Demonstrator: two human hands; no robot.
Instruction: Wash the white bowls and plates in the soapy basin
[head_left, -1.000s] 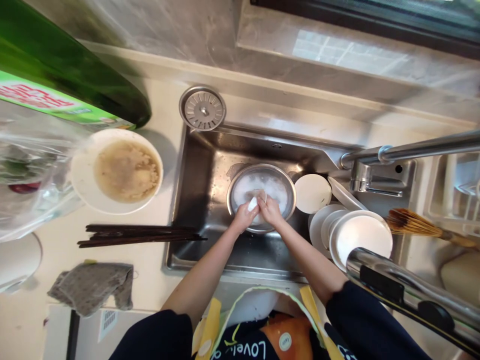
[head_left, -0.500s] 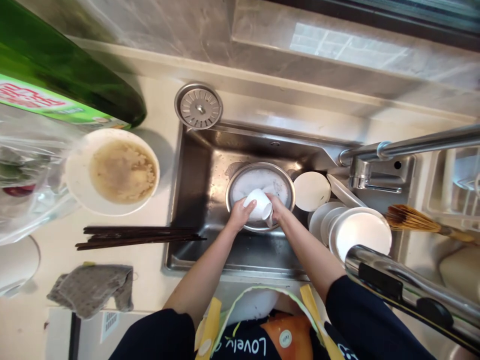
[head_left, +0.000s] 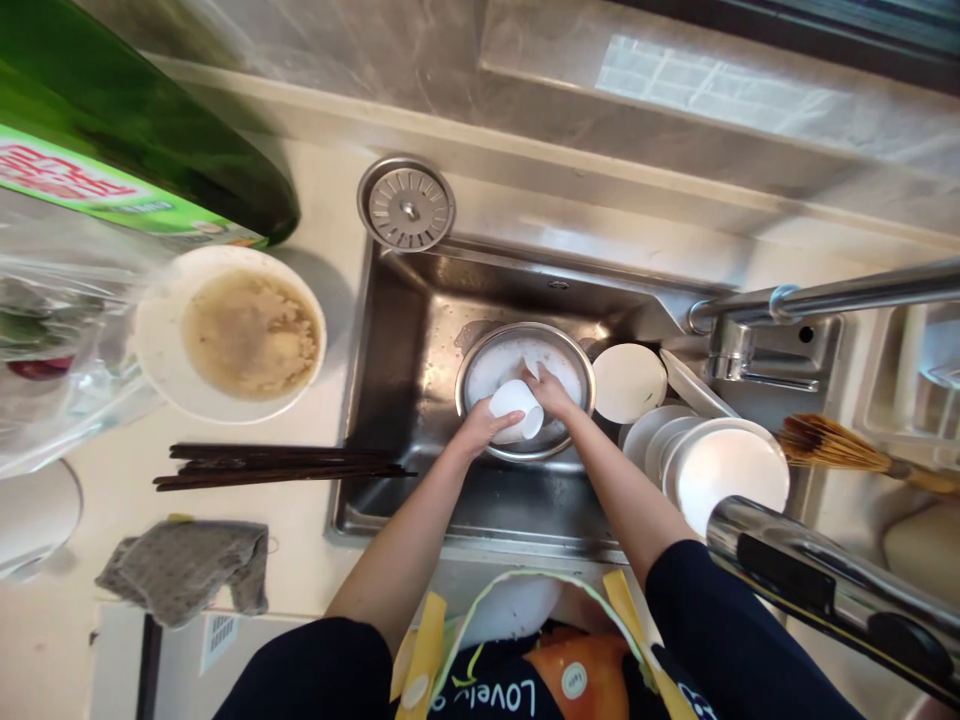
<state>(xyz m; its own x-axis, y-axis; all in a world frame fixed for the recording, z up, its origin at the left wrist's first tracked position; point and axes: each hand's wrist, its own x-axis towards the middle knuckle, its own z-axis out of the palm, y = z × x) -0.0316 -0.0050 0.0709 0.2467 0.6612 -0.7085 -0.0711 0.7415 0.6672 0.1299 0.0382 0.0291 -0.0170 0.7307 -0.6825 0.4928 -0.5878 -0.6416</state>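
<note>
My left hand grips a small white cup, bottom up, over a steel bowl of foamy water in the sink. My right hand is closed at the cup's far side, over the foam. What its fingers hold is hidden. Stacked white plates and a white bowl lean at the sink's right side.
A dirty white bowl and dark chopsticks lie on the counter to the left, with a grey rag nearer me. A sink strainer sits behind the sink. A faucet, a bamboo brush and a green bottle are around.
The white cup has come up out of the foam and turned in my left hand. My right hand has shifted from the cup's near side to its far side.
</note>
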